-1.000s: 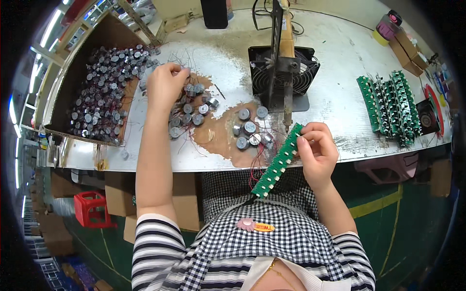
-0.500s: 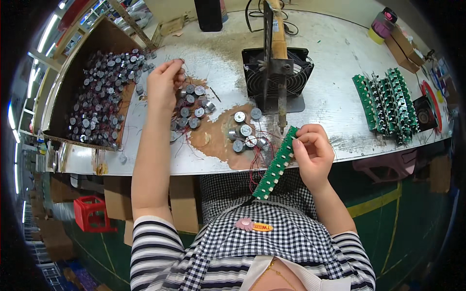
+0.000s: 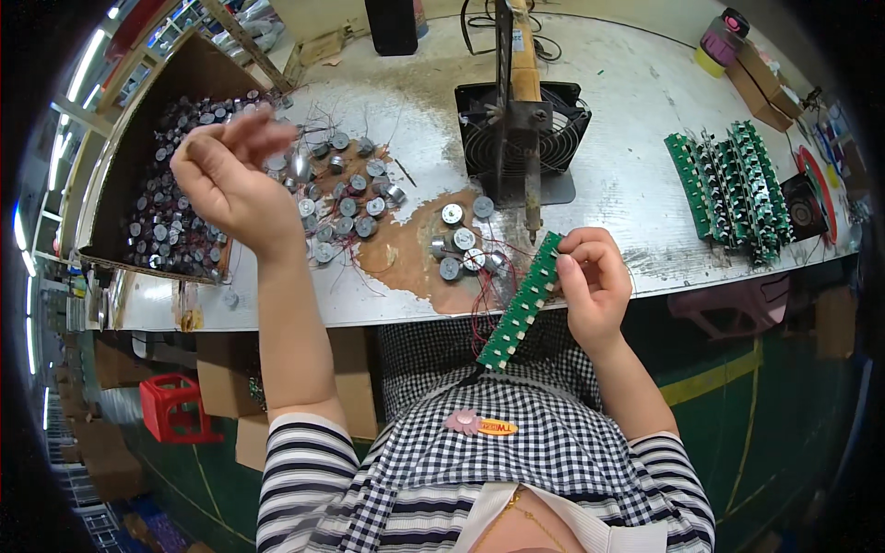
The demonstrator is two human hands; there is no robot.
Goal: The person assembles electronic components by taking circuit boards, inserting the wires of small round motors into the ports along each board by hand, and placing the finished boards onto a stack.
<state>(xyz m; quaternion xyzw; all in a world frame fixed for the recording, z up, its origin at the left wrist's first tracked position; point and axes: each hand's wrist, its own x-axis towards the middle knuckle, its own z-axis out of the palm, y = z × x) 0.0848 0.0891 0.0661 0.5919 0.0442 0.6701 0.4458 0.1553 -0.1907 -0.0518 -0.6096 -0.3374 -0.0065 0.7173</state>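
With its thumb and fingers, my right hand point(image 3: 597, 284) pinches the upper end of a long green circuit board point(image 3: 521, 304) with a row of white parts. The board slants down past the table's front edge toward my apron. Thin red wires point(image 3: 480, 318) run beside it to a small cluster of round silver motors point(image 3: 465, 241). On the left, my left hand point(image 3: 235, 180) is raised between the box and a loose pile of motors point(image 3: 347, 205). Its fingers are apart and smeared by motion. A blurred motor point(image 3: 297, 169) shows just off the fingertips, apparently not gripped.
A cardboard box point(image 3: 109, 170) full of motors stands at the left. An upright soldering iron point(image 3: 533, 198) on a stand points down before a black fan point(image 3: 475, 138). Finished-looking green boards point(image 3: 733, 194) are stacked at the right, near a bottle point(image 3: 721, 44).
My left hand has moved left and slightly down from above the motor pile toward the box, its fingers spreading. More motors now show in the pile. My right hand and the board have barely shifted.
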